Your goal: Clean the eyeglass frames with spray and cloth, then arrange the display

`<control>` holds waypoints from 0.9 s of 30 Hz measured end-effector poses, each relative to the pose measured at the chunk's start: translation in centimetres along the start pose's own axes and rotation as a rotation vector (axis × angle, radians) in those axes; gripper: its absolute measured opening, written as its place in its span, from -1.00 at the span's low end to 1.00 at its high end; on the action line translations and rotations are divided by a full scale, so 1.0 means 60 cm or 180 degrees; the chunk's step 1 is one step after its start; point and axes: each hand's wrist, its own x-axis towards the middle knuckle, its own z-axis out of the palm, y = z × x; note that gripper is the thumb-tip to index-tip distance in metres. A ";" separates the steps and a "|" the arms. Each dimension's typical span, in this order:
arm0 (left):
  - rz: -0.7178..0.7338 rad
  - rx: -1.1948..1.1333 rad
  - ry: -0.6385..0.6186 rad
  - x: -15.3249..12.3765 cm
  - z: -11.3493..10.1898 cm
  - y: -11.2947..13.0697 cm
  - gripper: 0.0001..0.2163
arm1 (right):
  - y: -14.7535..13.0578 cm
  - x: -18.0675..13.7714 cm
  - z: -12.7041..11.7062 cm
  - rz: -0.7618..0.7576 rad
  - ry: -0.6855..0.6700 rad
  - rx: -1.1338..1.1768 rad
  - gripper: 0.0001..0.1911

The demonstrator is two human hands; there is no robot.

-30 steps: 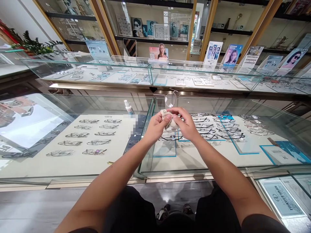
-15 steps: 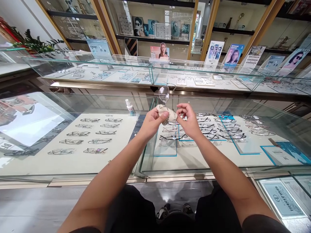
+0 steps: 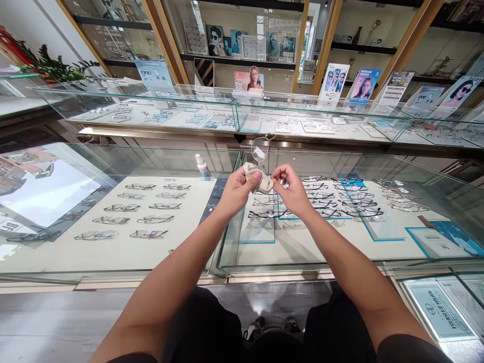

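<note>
My left hand (image 3: pixel 235 192) is closed on a crumpled beige cleaning cloth (image 3: pixel 265 184), thumb on top. The cloth is wrapped around one side of a pair of thin-rimmed eyeglasses (image 3: pixel 259 149). One clear lens sticks up out of it, and a temple bends away at the top; the other lens is hidden. At the cloth's right end, my right hand (image 3: pixel 292 192) has its thumb and fingers pinched together on the cloth's edge. Both hands are held above the glass display counter (image 3: pixel 224 247).
Under the glass lie rows of eyeglass frames (image 3: pixel 155 219) on the left and darker frames (image 3: pixel 361 207) on the right. A white spray bottle (image 3: pixel 202 165) stands beyond my left hand. Another glass showcase (image 3: pixel 212 132) with upright advertising cards (image 3: pixel 333 85) runs along the back.
The eyeglasses have turned and shifted slightly right, so the exposed lens faces me more. My right hand has moved a little left, its fingers drawn closer together.
</note>
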 end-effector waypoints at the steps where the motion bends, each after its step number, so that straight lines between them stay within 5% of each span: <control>1: 0.0024 0.0062 0.0002 0.000 0.000 0.001 -0.54 | 0.000 0.000 0.000 0.0015 0.0019 -0.0008 -0.84; 17: 0.0107 0.0786 -0.0330 -0.010 -0.005 -0.018 -0.58 | -0.029 0.005 -0.003 0.0316 0.0318 0.0771 -0.38; 27: 0.0321 0.1478 -0.0169 -0.012 -0.007 -0.008 -0.62 | -0.028 -0.001 -0.004 -0.0015 0.0371 0.0298 -0.50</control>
